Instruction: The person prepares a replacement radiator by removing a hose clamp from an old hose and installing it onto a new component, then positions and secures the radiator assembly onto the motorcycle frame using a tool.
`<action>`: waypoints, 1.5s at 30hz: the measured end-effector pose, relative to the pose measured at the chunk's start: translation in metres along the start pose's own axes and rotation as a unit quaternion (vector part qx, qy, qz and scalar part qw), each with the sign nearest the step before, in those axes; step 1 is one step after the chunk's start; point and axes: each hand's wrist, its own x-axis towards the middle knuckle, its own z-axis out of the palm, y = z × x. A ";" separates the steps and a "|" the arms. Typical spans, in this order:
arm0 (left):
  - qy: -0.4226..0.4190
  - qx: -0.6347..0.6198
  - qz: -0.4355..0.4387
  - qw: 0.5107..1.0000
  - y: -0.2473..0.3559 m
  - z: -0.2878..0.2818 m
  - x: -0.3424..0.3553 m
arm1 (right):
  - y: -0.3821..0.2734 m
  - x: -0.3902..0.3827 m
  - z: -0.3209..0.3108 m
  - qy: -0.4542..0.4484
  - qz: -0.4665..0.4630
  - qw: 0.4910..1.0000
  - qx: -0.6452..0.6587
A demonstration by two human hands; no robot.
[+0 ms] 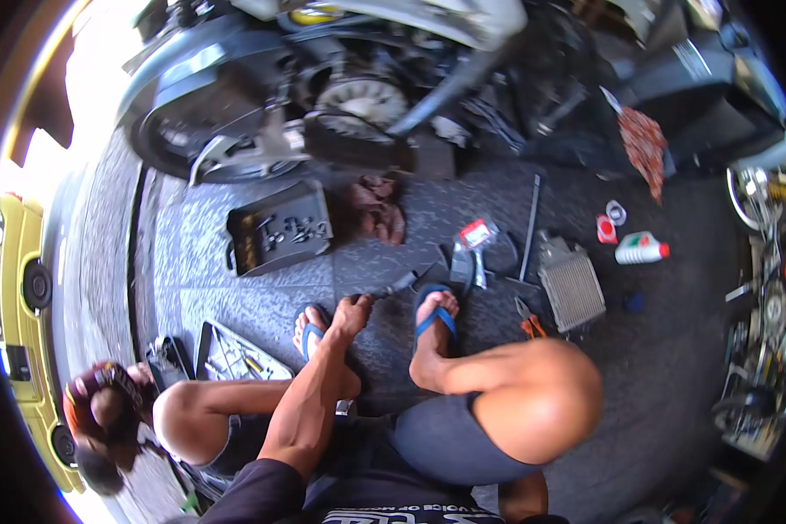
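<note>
My left hand point(351, 316) reaches down between my feet, its fingers closed. A dark, rod-like tool with a grey cylindrical end point(402, 284) sticks out of it to the right, just above the floor; blur hides its exact kind. Only a piece of my right arm point(524, 496) shows beside my right thigh, and that hand is out of sight. Ahead of my left hand lie a black tray point(281, 255) of small metal parts and a reddish-brown rag point(379, 210). To its right is a small package with a red label point(475, 234), near my sandalled right foot point(437, 310).
A partly stripped motorbike point(358, 105) fills the far side. On the right lie a finned radiator point(575, 286), orange-handled pliers point(530, 321), a long metal bar point(531, 227) and a white bottle point(641, 248). A tool tray point(240, 356) sits left, near another person point(109, 402).
</note>
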 end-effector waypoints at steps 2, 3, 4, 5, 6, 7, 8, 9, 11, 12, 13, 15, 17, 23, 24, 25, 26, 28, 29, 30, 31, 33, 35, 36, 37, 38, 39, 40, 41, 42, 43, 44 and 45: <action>0.005 0.036 -0.003 0.999 -0.015 0.002 0.009 | -0.013 0.019 -0.034 -0.058 0.000 0.998 -0.003; 0.005 0.029 0.007 1.000 -0.016 0.002 0.011 | -0.019 0.025 -0.043 -0.066 -0.007 0.998 -0.010; -0.005 0.024 0.018 1.000 -0.019 0.007 0.013 | -0.027 0.031 -0.049 -0.064 -0.016 0.998 -0.021; -0.009 0.029 0.012 0.999 -0.022 0.011 0.015 | -0.033 0.031 -0.054 -0.060 -0.022 0.997 -0.031; -0.015 0.036 0.008 0.999 -0.022 0.014 0.016 | -0.037 0.031 -0.054 -0.053 -0.032 0.997 -0.045; -0.020 0.043 0.004 0.999 -0.022 0.017 0.017 | -0.038 0.029 -0.056 -0.044 -0.041 0.997 -0.055; -0.026 0.069 0.001 0.997 -0.014 0.020 0.014 | -0.039 0.026 -0.054 -0.034 -0.049 0.996 -0.066; -0.031 0.095 -0.002 0.995 -0.007 0.026 0.011 | -0.041 0.026 -0.055 -0.024 -0.057 0.995 -0.074; -0.021 0.128 -0.003 0.991 -0.005 0.025 0.004 | -0.046 0.027 -0.045 -0.016 -0.077 0.993 -0.090; -0.012 0.136 0.002 0.991 -0.008 0.026 0.003 | -0.050 0.029 -0.042 -0.015 -0.089 0.991 -0.100; 0.005 0.143 0.005 0.990 -0.011 0.021 0.001 | -0.056 0.034 -0.035 -0.020 -0.103 0.988 -0.111; -0.059 0.133 -0.118 0.982 0.010 0.014 -0.006 | -0.071 0.043 -0.029 -0.022 -0.132 0.982 -0.133; -0.032 0.118 -0.023 0.992 -0.037 0.026 0.024 | -0.092 0.053 -0.017 -0.018 -0.170 0.972 -0.160; -0.021 0.144 -0.009 0.989 -0.034 0.046 0.024 | -0.144 0.073 0.026 0.007 -0.261 0.934 -0.245; -0.039 0.120 -0.010 0.992 -0.050 0.050 0.033 | -0.156 0.074 0.036 0.005 -0.282 0.924 -0.257; -0.047 0.091 -0.014 0.995 -0.081 0.047 0.050 | -0.170 0.074 0.052 -0.009 -0.308 0.913 -0.269; -0.067 0.066 -0.014 0.995 -0.098 0.042 0.061 | -0.179 0.076 0.063 -0.011 -0.327 0.903 -0.279; -0.030 0.108 -0.008 0.994 -0.084 0.038 0.058 | -0.190 0.083 0.071 0.010 -0.343 0.891 -0.298; -0.017 0.129 -0.004 0.991 -0.069 0.042 0.048 | -0.192 0.085 0.072 0.022 -0.347 0.886 -0.306; -0.007 0.148 -0.001 0.989 -0.052 0.049 0.033 | -0.196 0.087 0.072 0.034 -0.350 0.881 -0.317; 0.003 0.164 0.001 0.986 -0.035 0.058 0.016 | -0.200 0.089 0.074 0.042 -0.357 0.875 -0.326; 0.014 0.231 0.052 0.971 -0.023 0.070 -0.001 | -0.209 0.092 0.077 0.052 -0.372 0.864 -0.336; 0.041 0.244 0.066 0.967 -0.033 0.080 -0.001 | -0.219 0.095 0.082 0.053 -0.389 0.854 -0.342; 0.058 0.206 0.034 0.976 -0.042 0.087 0.003 | -0.224 0.098 0.090 0.043 -0.400 0.849 -0.343; 0.070 0.174 0.013 0.982 -0.044 0.092 0.008 | -0.228 0.100 0.091 0.040 -0.404 0.846 -0.345; 0.078 0.146 -0.006 0.986 -0.042 0.089 0.012 | -0.230 0.103 0.088 0.037 -0.400 0.850 -0.341; 0.062 0.147 -0.021 0.987 -0.028 0.083 0.010 | -0.228 0.104 0.083 0.031 -0.388 0.859 -0.332; 0.046 0.150 -0.034 0.987 -0.012 0.076 0.005 | -0.223 0.107 0.075 0.024 -0.375 0.869 -0.321; 0.035 0.147 -0.036 0.988 -0.008 0.070 0.003 | -0.220 0.111 0.073 0.007 -0.368 0.877 -0.309; 0.023 0.145 -0.037 0.988 -0.005 0.067 0.003 | -0.218 0.116 0.073 -0.012 -0.362 0.884 -0.296; 0.031 0.162 -0.036 0.986 -0.008 0.067 0.007 | -0.216 0.119 0.072 -0.013 -0.346 0.889 -0.300; 0.038 0.181 -0.036 0.982 -0.014 0.068 0.011 | -0.211 0.118 0.069 -0.014 -0.327 0.895 -0.304; 0.044 0.199 -0.036 0.978 -0.020 0.069 0.015 | -0.206 0.118 0.066 -0.014 -0.308 0.900 -0.308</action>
